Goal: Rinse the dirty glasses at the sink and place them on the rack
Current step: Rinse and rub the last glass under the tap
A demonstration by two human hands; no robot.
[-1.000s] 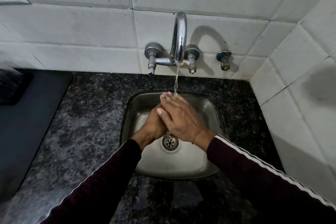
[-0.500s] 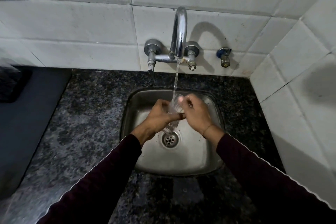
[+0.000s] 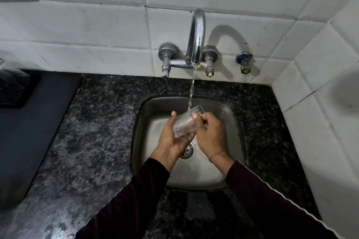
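Open granite counter lay left of the sink; tiled walls closed its right, the tap overhung behind.

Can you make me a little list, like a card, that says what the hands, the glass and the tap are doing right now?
Glass: clear drinking glass, tilted, mouth toward the stream
Left hand: left hand cradles the glass from beneath
Right hand: right hand grips the glass's side
Tap: curved chrome tap, running
Water: thin stream falling to the glass's rim
Sink: square steel sink, drain partly hidden by the left hand
Counter: speckled black granite counter
Rack: not in view
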